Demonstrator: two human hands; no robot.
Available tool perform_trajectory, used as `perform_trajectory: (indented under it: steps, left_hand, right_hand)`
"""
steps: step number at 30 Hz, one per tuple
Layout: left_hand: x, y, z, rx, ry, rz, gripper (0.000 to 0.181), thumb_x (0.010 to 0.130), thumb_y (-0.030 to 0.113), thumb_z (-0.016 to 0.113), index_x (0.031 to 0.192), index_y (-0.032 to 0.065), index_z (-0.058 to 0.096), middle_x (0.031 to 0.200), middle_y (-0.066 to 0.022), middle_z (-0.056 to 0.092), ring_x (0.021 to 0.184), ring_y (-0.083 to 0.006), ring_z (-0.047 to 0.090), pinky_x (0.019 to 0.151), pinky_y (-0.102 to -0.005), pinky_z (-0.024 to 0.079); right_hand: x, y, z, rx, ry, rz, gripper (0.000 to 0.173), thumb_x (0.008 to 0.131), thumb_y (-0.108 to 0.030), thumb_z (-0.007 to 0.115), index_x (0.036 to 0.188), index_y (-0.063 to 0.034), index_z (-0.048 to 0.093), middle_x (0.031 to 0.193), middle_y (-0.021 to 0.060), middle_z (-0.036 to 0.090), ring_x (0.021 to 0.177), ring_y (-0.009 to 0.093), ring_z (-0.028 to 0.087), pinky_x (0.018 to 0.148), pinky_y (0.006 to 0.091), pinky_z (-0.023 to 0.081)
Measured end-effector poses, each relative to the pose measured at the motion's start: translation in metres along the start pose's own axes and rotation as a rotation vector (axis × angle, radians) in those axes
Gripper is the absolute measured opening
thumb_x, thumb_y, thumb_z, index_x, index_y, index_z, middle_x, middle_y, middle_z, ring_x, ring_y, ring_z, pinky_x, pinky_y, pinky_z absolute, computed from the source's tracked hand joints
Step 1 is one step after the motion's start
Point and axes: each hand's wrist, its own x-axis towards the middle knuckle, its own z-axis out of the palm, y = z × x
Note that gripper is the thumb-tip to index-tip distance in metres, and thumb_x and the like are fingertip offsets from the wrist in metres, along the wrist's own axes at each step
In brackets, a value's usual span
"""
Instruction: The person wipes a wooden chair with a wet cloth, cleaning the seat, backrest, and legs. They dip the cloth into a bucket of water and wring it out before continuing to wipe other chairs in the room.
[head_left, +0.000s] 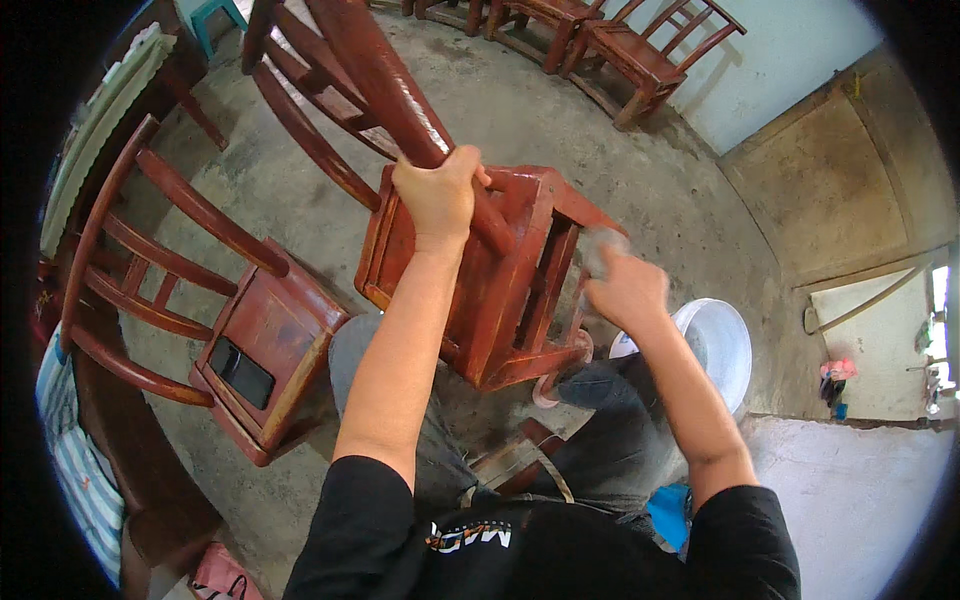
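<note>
A red-painted wooden chair (510, 300) is tipped in front of me, its legs and rungs turned to my right. My left hand (442, 195) is wrapped around one of its thick round back posts (397, 82), close to the seat. At the chair's leg frame, my right hand (630, 289) presses a greyish pad or cloth (604, 247) near the end of a leg; motion blurs it, so its exact kind is unclear. The paint looks worn along several edges of the chair.
Left of my knee stands a second red chair (281, 315) with a black smartphone (241, 373) on its seat. A white bucket (720, 345) stands by my right forearm. More wooden chairs (630, 52) line the far wall. A striped cloth (82, 465) drapes furniture at left.
</note>
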Motion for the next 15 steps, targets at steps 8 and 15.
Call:
perform_trajectory:
  steps: [8,15]
  left_hand:
    - [0.009,-0.002,-0.014,-0.031,0.075,0.013,0.016,0.069,-0.004,0.060,0.080,0.0026,0.051,0.069,-0.0073,0.053,0.051,-0.0207,0.054,0.051,-0.0353,0.049]
    - [-0.004,0.004,-0.002,-0.069,0.038,0.021,0.009,0.071,-0.004,0.057,0.075,0.0002,0.050,0.069,-0.0064,0.052,0.052,-0.0176,0.053,0.051,-0.0316,0.049]
  right_hand:
    - [-0.075,-0.018,0.022,0.585,-0.209,-0.391,0.062,0.071,-0.028,0.062,0.132,-0.0186,0.051,0.105,0.0206,0.064,0.096,0.039,0.061,0.083,0.0468,0.048]
    - [-0.039,-0.029,0.045,0.278,-0.682,-0.374,0.062,0.072,-0.041,0.059,0.129,-0.0167,0.055,0.112,0.0174,0.064,0.105,0.034,0.061,0.088,0.0427,0.047]
